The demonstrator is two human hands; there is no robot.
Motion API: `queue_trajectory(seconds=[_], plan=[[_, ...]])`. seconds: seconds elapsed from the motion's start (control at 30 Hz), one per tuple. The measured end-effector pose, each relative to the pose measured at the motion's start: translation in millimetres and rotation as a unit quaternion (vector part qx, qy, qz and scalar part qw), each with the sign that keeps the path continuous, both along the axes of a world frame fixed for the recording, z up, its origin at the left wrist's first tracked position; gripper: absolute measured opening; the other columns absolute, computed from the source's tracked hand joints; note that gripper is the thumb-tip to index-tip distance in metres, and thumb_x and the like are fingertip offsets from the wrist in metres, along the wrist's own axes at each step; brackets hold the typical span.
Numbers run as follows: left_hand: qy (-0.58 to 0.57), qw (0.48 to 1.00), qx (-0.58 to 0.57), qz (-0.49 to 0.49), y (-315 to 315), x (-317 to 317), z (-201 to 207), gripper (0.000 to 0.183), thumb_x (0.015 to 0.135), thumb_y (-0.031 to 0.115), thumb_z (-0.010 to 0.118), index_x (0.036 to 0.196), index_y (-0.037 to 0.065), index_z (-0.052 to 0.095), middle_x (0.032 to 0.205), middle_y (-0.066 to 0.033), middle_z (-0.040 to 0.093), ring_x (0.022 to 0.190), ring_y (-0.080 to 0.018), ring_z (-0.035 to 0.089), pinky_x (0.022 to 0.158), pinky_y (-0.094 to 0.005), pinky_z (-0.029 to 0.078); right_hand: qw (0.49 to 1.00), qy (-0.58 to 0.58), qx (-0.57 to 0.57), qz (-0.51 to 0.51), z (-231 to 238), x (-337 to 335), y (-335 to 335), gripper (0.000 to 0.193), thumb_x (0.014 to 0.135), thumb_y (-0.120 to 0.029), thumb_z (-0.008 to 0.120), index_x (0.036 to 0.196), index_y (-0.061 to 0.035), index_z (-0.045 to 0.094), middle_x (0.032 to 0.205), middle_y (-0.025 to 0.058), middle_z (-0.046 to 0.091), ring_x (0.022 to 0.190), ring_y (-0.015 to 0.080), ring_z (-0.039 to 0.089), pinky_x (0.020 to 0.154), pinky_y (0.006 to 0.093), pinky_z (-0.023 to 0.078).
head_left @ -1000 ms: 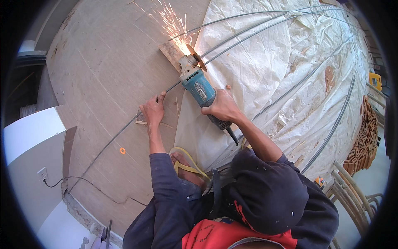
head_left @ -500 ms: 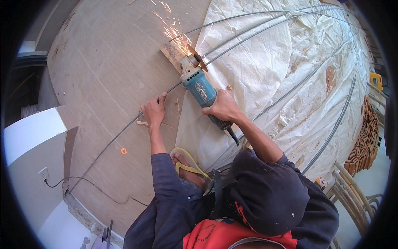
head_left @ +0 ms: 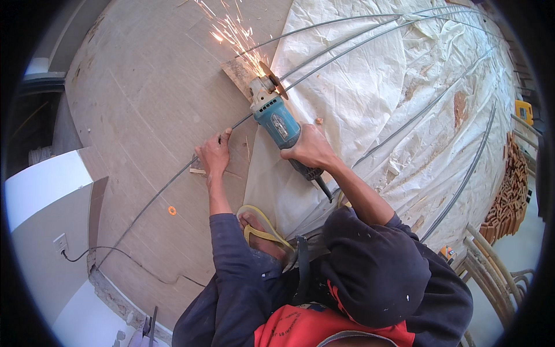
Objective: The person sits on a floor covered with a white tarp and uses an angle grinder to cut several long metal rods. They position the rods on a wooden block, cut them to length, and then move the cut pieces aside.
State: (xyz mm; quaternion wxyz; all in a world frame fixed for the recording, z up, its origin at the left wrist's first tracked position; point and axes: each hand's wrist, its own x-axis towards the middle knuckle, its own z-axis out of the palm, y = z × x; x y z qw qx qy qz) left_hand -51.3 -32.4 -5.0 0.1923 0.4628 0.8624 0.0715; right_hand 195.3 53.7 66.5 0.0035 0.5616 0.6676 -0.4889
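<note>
My right hand (head_left: 309,147) is wrapped round the rear body of a teal angle grinder (head_left: 278,122), which points up and slightly left. Its brown cutting disc (head_left: 269,78) throws bright sparks (head_left: 237,43) toward the far left. The exact contact between disc and metal is hidden by the grinder head. My left hand (head_left: 214,153) grips a thin grey steel rod (head_left: 156,198), which runs from the lower left up under the grinder. Beneath the grinder head lies a wooden board (head_left: 236,75) on the floor.
White plastic sheeting (head_left: 347,87) covers the right side, with several long rods (head_left: 428,107) across it. My sandalled foot (head_left: 260,234) is close to the grinder's cord end. A black cable (head_left: 139,263) runs from a wall socket (head_left: 60,243). Stacked bricks (head_left: 509,196) stand far right.
Sparks have spread a little wider toward the upper left. The grinder has shifted very slightly; both hands keep their grips.
</note>
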Motion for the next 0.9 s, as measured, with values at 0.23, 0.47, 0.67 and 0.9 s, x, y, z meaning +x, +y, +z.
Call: queue_trajectory(seconds=[0.23, 0.47, 0.67, 0.9], plan=[[0.001, 1.000, -0.009, -0.003, -1.9, -4.9, -5.4, 0.071, 0.095, 0.065, 0.036, 0.091, 0.003, 0.069, 0.089, -0.0257, 0.066, 0.090, -0.0439, 0.061, 0.086, -0.0483, 0.037, 0.999, -0.002, -0.038, 0.006, 10.5, -3.0, 4.4, 0.066, 0.056, -0.035, 0.076, 0.096, 0.0152, 0.060, 0.087, 0.0288, 0.063, 0.084, 0.0361, 0.064, 0.081, 0.0417, 0.051], [0.011, 1.000, 0.029, -0.005, -1.9, -1.2, -7.0, 0.068, 0.095, 0.064, 0.037, 0.084, 0.003, 0.066, 0.083, -0.0244, 0.065, 0.085, -0.0434, 0.060, 0.083, -0.0478, 0.036, 0.999, 0.008, 0.032, -0.005, -2.0, -2.5, 0.2, 0.057, 0.055, -0.034, 0.075, 0.080, 0.0166, 0.062, 0.076, 0.0287, 0.065, 0.074, 0.0350, 0.068, 0.072, 0.0410, 0.054], [0.024, 0.997, 0.073, -0.008, -4.3, -1.2, -10.9, 0.066, 0.094, 0.063, 0.040, 0.076, 0.004, 0.062, 0.075, -0.0216, 0.063, 0.079, -0.0413, 0.059, 0.079, -0.0470, 0.035, 1.000, 0.008, 0.017, -0.006, 2.5, -3.7, 0.9, 0.057, 0.055, -0.034, 0.075, 0.078, 0.0166, 0.063, 0.075, 0.0283, 0.065, 0.073, 0.0356, 0.068, 0.073, 0.0410, 0.054], [0.030, 0.996, 0.078, -0.010, -3.5, 0.7, -11.0, 0.064, 0.095, 0.061, 0.041, 0.075, 0.004, 0.062, 0.075, -0.0217, 0.063, 0.079, -0.0412, 0.059, 0.078, -0.0473, 0.035, 0.999, 0.009, 0.039, -0.006, -2.0, -2.9, 0.2, 0.056, 0.055, -0.034, 0.075, 0.076, 0.0164, 0.063, 0.074, 0.0286, 0.065, 0.073, 0.0353, 0.068, 0.072, 0.0412, 0.054]])
